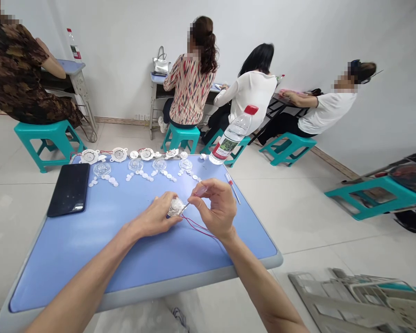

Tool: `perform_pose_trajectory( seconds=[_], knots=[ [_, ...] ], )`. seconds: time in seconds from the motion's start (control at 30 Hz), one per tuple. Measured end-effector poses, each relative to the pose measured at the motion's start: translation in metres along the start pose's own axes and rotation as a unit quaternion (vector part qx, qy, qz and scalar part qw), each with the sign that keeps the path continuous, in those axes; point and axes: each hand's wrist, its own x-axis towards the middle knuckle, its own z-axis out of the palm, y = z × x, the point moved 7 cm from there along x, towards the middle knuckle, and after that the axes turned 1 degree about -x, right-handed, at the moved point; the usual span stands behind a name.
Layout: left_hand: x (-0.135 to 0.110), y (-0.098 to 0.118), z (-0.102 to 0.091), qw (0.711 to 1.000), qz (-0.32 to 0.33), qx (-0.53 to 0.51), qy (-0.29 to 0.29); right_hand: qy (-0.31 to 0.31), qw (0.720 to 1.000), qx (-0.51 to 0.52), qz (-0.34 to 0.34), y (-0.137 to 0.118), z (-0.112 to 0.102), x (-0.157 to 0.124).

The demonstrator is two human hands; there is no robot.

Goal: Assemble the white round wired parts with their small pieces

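Observation:
My left hand (156, 215) grips a small round clear plastic part (176, 207) with thin red wires (197, 228) trailing from it across the blue table top (125, 263). My right hand (215, 206) pinches a slim needle-tipped applicator (198, 192), whose tip touches the round part. Another thin applicator with a red end (232, 187) lies just beyond my right hand. Along the table's far edge lies a row of similar wired round parts (119, 154). Clear domes (136, 165) and small white discs (104, 178) sit in front of that row.
A black phone (68, 189) lies at the table's left side. A water bottle with a red cap (233, 135) stands at the far right corner. Several seated people work at desks beyond, on teal stools (180, 138). A grey metal frame (346, 300) lies on the floor at lower right.

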Motion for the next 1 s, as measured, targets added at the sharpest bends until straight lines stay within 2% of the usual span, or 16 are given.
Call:
perform_pose_trajectory(
  seconds=[0.43, 1.0],
  knots=[
    [0.0004, 0.0009, 0.0006, 1.0, 0.004, 0.005, -0.01, -0.006, 0.997, 0.027, 0.067, 0.0088, 0.0019, -0.0008],
    [0.0001, 0.0027, -0.0006, 1.0, 0.001, 0.003, -0.012, 0.017, 0.999, 0.002, 0.046, 0.0025, -0.0036, -0.0014]
  ],
)
